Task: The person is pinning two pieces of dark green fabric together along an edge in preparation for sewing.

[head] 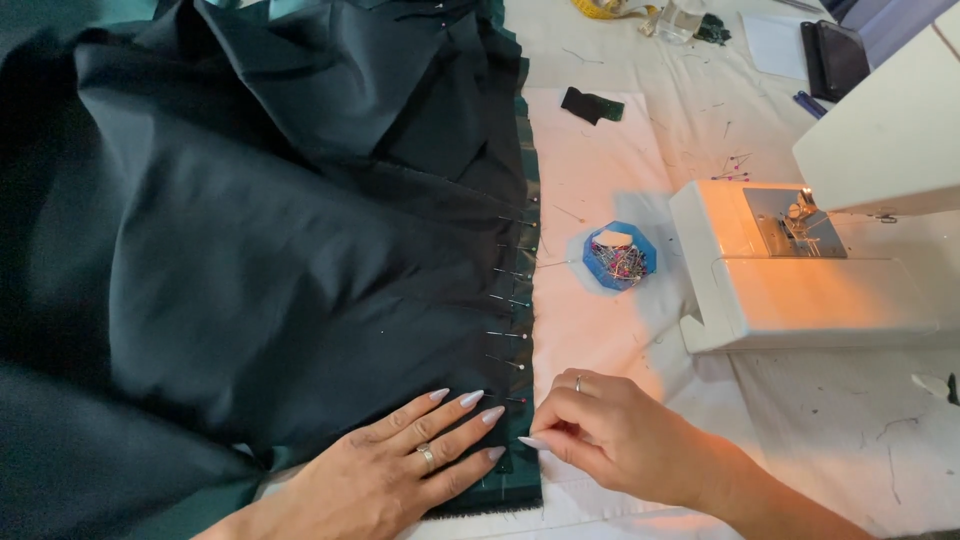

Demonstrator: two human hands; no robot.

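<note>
At the near edge of the counter (600,190), the left hand (385,470) lies flat, fingers released, steadying the dark fabric (260,250) while the right hand (620,435) pinches a pin (522,440) into its hem.

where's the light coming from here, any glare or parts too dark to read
Head view: a warm glow spreads from under the sewing machine, tinting its white base and the white table cover orange; the dark fabric is murky, folds barely readable; both the left hand and right hand are sharp; far items at the top edge look softer.
</note>
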